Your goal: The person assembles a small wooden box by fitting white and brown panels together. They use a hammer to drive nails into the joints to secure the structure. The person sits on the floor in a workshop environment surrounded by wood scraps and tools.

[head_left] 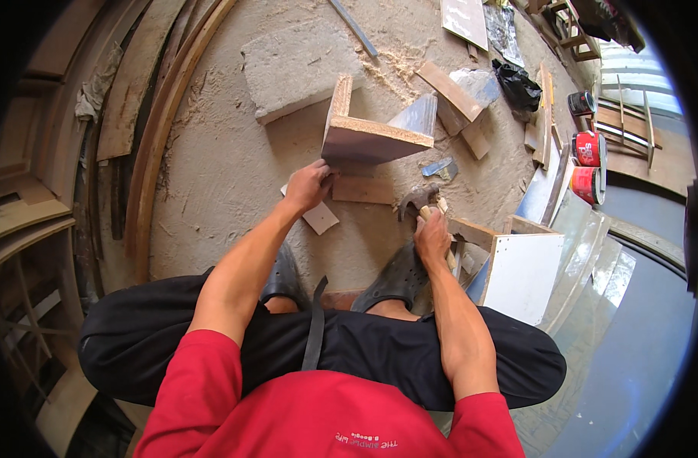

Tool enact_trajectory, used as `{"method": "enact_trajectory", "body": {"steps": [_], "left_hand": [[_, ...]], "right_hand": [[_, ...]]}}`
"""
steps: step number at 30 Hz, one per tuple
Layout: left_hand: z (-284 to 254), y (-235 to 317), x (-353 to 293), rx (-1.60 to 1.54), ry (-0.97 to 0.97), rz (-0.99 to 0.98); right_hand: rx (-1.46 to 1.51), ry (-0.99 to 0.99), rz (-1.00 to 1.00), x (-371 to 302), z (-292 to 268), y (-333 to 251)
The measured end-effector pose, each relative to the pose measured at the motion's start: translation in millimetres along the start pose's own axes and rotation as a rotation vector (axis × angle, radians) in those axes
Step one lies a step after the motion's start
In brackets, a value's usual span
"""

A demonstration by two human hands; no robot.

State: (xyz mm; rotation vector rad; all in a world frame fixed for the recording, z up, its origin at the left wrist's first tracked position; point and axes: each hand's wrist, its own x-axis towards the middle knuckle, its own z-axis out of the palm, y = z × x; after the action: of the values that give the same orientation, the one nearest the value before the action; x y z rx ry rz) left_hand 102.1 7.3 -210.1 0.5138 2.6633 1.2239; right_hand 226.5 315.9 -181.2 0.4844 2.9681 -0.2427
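Observation:
In front of me, an L-shaped chipboard frame (373, 143) with raw edges and smooth outer faces is tilted up off the floor. My left hand (311, 185) is closed at its near left corner, the fingertips partly hidden. My right hand (433, 235) grips the wooden handle of a claw hammer (419, 199). The hammer's dark metal head is to the right of the frame and apart from it. Between my hands a small brown board (363, 190) lies on the floor. A narrow pale strip (320, 219) lies below my left hand.
A rough concrete block (292, 69) is behind the frame. Wood offcuts (452, 91) and sawdust lie farther right. Beside my right forearm stands a white-faced box (521, 275). Red cans (587, 149) and glass sheets (585, 237) are at the right; long planks (154, 130) line the left.

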Motion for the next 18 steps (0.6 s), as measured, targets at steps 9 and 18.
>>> {"method": "enact_trajectory", "body": {"steps": [9, 18], "left_hand": [[17, 3, -17, -0.036, 0.188, 0.105], [28, 0, -20, -0.092, 0.269, 0.084]], "right_hand": [[0.369, -0.236, 0.014, -6, -42, -51], [0.759, -0.304, 0.101, -39, -19, -151]]}}
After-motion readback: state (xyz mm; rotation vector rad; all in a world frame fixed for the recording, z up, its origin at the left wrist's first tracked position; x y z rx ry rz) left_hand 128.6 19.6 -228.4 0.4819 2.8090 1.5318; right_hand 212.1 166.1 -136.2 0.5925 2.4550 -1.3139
